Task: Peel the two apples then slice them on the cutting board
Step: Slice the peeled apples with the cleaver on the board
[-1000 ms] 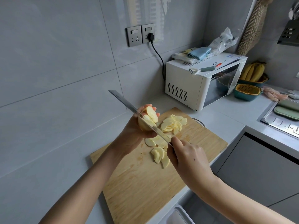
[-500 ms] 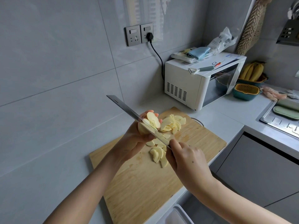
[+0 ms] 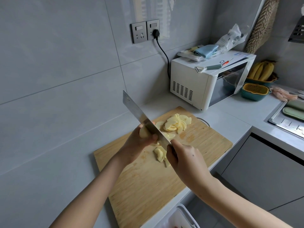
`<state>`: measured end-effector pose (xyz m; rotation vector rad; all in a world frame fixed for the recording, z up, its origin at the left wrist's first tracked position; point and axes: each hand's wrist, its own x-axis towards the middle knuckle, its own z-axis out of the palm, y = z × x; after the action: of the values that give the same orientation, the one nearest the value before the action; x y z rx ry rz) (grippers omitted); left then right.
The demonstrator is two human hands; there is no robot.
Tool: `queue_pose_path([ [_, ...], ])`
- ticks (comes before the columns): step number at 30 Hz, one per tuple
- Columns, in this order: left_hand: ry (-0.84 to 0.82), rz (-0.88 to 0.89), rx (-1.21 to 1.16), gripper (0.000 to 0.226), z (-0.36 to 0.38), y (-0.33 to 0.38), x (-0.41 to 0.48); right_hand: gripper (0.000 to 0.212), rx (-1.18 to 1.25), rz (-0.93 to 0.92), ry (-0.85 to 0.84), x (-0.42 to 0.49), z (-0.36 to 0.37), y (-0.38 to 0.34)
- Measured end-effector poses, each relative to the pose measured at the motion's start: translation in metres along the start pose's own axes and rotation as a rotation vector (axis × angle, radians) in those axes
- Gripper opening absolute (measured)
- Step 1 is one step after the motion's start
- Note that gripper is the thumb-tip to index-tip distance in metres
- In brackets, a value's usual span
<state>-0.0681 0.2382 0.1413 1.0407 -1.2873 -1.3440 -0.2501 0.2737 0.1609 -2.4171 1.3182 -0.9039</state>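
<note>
Tilted steeper than before, the knife (image 3: 136, 111) is clasped by the right hand (image 3: 185, 159), the apple piece (image 3: 143, 133) by the left hand (image 3: 136, 145); slicing is judged nearly done.

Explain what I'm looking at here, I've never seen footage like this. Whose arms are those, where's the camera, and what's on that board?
There is no machine: a person works with bare hands, and the camera sits on their head, looking down. The left hand grips a peeled apple piece. The right hand holds a wide knife, its blade against that piece. Below lies a wooden cutting board with apple slices piled on it. Behind stands a white microwave with a peeler on top.
</note>
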Motion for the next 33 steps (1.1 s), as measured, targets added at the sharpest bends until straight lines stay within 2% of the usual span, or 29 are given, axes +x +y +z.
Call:
queue_pose_path([
  [2,0.053,0.008,0.066,0.041,0.0,-0.005,-0.003,0.028,0.01,0.012,-0.028,-0.001,0.006,-0.002],
  [6,0.077,0.003,0.094,0.054,-0.009,-0.014,-0.01,0.028,0.038,0.042,-0.096,-0.001,0.015,-0.007],
  [9,0.065,-0.053,0.122,0.067,-0.015,-0.016,-0.017,0.026,0.165,0.139,-0.171,0.002,0.015,-0.006],
  [12,0.096,-0.076,0.161,0.063,-0.022,-0.017,-0.021,0.022,0.236,0.146,-0.155,0.002,0.01,-0.009],
  [15,0.131,-0.102,0.042,0.078,-0.018,-0.018,-0.025,0.024,0.18,0.095,-0.117,0.003,0.009,-0.012],
  [18,0.144,-0.112,-0.171,0.086,-0.017,-0.013,-0.024,0.025,0.263,0.137,-0.08,0.002,0.007,-0.014],
  [22,0.118,-0.127,-0.515,0.058,-0.025,-0.006,-0.022,0.027,0.488,0.285,0.016,0.006,-0.003,-0.015],
  [25,0.143,-0.152,-0.707,0.053,-0.029,-0.005,-0.019,0.018,0.738,0.475,-0.069,0.014,-0.011,-0.01],
  [28,0.178,-0.173,-0.786,0.054,-0.027,-0.001,-0.015,0.014,0.87,0.62,-0.149,0.015,-0.01,-0.006],
  [33,0.257,-0.215,-0.848,0.025,-0.015,0.009,-0.009,0.012,0.984,0.702,-0.166,0.015,-0.006,-0.005],
])
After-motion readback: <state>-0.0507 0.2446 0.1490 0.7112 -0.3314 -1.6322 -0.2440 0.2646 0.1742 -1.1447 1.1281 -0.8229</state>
